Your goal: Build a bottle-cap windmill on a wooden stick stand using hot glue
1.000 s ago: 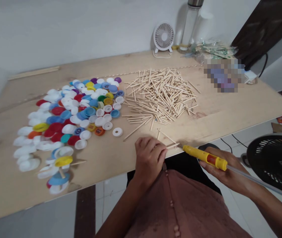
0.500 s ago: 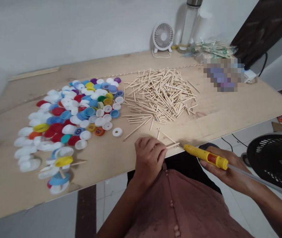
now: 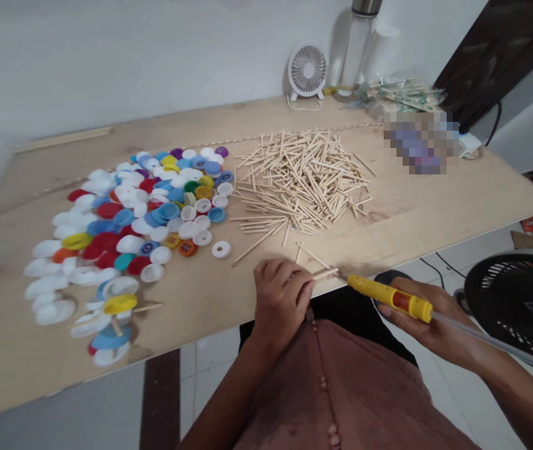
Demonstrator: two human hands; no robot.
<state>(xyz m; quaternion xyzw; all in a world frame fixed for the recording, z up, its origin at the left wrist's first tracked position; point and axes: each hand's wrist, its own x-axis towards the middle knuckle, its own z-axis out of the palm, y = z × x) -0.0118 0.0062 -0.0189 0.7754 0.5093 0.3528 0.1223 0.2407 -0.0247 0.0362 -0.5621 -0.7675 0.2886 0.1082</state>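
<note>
At the desk's near edge, the left hand's fingers are pinching wooden sticks at its two o'clock while the right hand's are gripping a yellow glue gun, whose nearby nozzle could knock them crooked if either hand wavers.

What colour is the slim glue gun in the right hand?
Yellow glue gun, reddish inset; best in head view.

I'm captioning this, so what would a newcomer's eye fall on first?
Probably the colourful caps spread over the left of the table, with a pile of pale sticks near the middle. The yellow glue gun in the right hand also stands out, its tip close to the thin sticks in the left hand.
</note>
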